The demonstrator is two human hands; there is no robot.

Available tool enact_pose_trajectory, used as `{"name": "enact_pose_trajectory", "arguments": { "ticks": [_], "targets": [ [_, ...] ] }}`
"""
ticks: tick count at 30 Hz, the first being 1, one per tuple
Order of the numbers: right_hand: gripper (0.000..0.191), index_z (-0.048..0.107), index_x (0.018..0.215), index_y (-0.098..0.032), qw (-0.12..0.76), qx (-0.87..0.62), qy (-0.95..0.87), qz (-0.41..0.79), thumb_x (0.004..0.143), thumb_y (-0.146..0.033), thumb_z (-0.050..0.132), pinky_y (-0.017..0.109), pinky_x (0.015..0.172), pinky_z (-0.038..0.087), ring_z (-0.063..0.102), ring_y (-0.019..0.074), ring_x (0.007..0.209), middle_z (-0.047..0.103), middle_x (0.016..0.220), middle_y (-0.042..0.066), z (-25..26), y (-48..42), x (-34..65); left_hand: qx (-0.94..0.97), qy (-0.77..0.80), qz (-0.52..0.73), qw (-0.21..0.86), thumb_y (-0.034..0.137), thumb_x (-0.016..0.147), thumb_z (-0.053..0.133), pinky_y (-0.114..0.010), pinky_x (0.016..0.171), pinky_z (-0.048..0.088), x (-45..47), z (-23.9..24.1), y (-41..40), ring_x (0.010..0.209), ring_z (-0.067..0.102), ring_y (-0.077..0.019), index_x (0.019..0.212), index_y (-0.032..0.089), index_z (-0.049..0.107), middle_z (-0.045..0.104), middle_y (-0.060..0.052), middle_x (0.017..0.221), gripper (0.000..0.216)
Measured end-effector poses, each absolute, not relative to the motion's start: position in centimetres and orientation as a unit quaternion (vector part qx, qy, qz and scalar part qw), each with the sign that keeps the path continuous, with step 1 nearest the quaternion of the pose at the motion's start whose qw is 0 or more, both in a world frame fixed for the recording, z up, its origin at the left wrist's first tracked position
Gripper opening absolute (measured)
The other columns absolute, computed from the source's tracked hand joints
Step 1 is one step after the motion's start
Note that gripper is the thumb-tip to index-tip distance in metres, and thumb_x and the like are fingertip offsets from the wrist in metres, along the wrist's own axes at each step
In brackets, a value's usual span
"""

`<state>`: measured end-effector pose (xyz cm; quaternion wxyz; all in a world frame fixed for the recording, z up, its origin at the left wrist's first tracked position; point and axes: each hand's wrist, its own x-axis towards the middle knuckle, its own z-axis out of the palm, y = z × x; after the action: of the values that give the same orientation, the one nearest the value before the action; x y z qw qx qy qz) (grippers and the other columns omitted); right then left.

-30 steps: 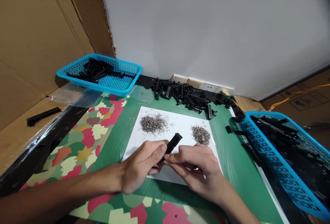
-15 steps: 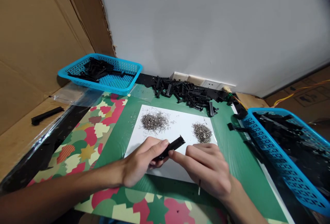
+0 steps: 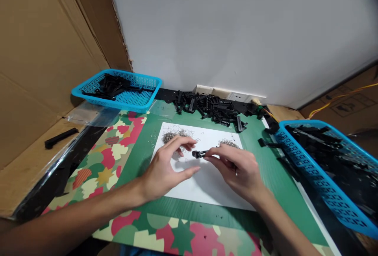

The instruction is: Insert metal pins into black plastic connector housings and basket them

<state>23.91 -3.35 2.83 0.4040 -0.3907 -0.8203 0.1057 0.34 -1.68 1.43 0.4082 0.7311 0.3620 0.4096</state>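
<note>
My right hand (image 3: 236,165) pinches a black plastic part (image 3: 198,154) between thumb and fingers, over the white sheet (image 3: 203,185). One end of the part points toward my left hand; the rest is hidden behind my right fingers. My left hand (image 3: 171,161) is open, its thumb and fingers spread around bare air just left of the part. Behind my left hand lies a pile of tiny metal springs or wire pieces (image 3: 169,136), partly covered by it. A second small metal pile (image 3: 228,143) shows above my right hand.
A heap of black plastic parts (image 3: 212,106) lies along the wall by the sockets (image 3: 239,97). Blue baskets of black parts stand at the back left (image 3: 152,100) and right (image 3: 319,181). One loose black part (image 3: 60,138) rests at far left, on cardboard.
My left hand has let go of the black plastic part and opened. My right hand now holds the part, which has turned so that an end faces left.
</note>
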Motion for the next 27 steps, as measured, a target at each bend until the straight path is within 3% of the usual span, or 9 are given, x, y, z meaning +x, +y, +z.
{"name": "enact_pose_trajectory", "arguments": {
  "ticks": [5,9,11,13,17,21,27],
  "targets": [
    [0.008,0.071,0.102,-0.02,0.376,-0.404,-0.817,0.168,0.103,-0.023,0.064,0.024,0.053,0.032,0.04,0.0097,0.053,0.051,0.065,-0.005,2.4,-3.3,23.8,0.741,0.382,0.393,0.387,0.034,0.092,0.08,-0.034,0.078,0.051,0.1,1.2,-1.2,0.086,0.068,-0.0206,0.1,0.018,0.079,0.076,-0.008,0.096,0.018],
    [0.034,0.058,0.131,-0.019,0.359,-0.469,-0.779,0.21,0.102,-0.034,0.067,0.025,0.057,0.037,0.044,0.0127,0.062,0.049,0.076,-0.003,2.6,-3.3,24.2,0.759,0.379,0.391,0.358,0.031,0.092,0.08,-0.035,0.072,0.05,-0.2,0.7,-0.9,0.083,0.068,-0.022,0.102,0.02,0.083,0.078,-0.009,0.091,0.016],
    [0.032,0.054,0.134,-0.02,0.352,-0.488,-0.77,0.212,0.106,-0.034,0.059,0.026,0.064,0.042,0.051,0.0151,0.072,0.055,0.085,0.001,2.9,-3.2,24.4,0.777,0.379,0.371,0.339,0.033,0.09,0.082,-0.035,0.07,0.049,-0.2,0.4,-0.8,0.079,0.066,-0.0223,0.102,0.023,0.085,0.078,-0.008,0.088,0.016],
    [0.022,0.057,0.129,-0.02,0.35,-0.489,-0.775,0.194,0.111,-0.028,0.047,0.029,0.074,0.047,0.058,0.0175,0.084,0.061,0.099,0.007,3.0,-3.0,24.7,0.797,0.372,0.349,0.324,0.035,0.09,0.083,-0.036,0.074,0.049,-0.2,0.1,-0.8,0.081,0.067,-0.0235,0.102,0.025,0.085,0.079,-0.007,0.088,0.016],
    [0.027,0.061,0.128,-0.02,0.34,-0.467,-0.807,0.125,0.112,-0.018,0.039,0.036,0.086,0.051,0.063,0.0214,0.101,0.063,0.117,0.013,2.5,-2.5,25.1,0.832,0.349,0.316,0.295,0.033,0.094,0.079,-0.037,0.079,0.048,-0.2,-0.4,-0.7,0.086,0.067,-0.025,0.11,0.028,0.084,0.078,-0.007,0.09,0.018],
    [0.03,0.069,0.123,-0.02,0.334,-0.442,-0.831,0.056,0.108,-0.011,0.045,0.037,0.083,0.054,0.064,0.0224,0.103,0.065,0.117,0.012,2.4,-2.6,25.2,0.842,0.343,0.311,0.277,0.036,0.1,0.071,-0.036,0.076,0.046,-0.4,-0.4,-0.6,0.083,0.063,-0.0228,0.121,0.027,0.081,0.076,-0.006,0.086,0.025],
    [0.01,0.076,0.101,-0.021,0.485,-0.469,-0.731,0.107,0.101,-0.015,0.067,0.032,0.075,0.061,0.073,0.0192,0.086,0.076,0.098,0.007,3.0,-3.2,24.0,0.828,0.337,0.343,0.287,0.038,0.101,0.07,-0.035,0.077,0.049,-0.4,0.6,-1.0,0.086,0.063,-0.0215,0.12,0.025,0.081,0.075,-0.008,0.094,0.026]
  ]
}}
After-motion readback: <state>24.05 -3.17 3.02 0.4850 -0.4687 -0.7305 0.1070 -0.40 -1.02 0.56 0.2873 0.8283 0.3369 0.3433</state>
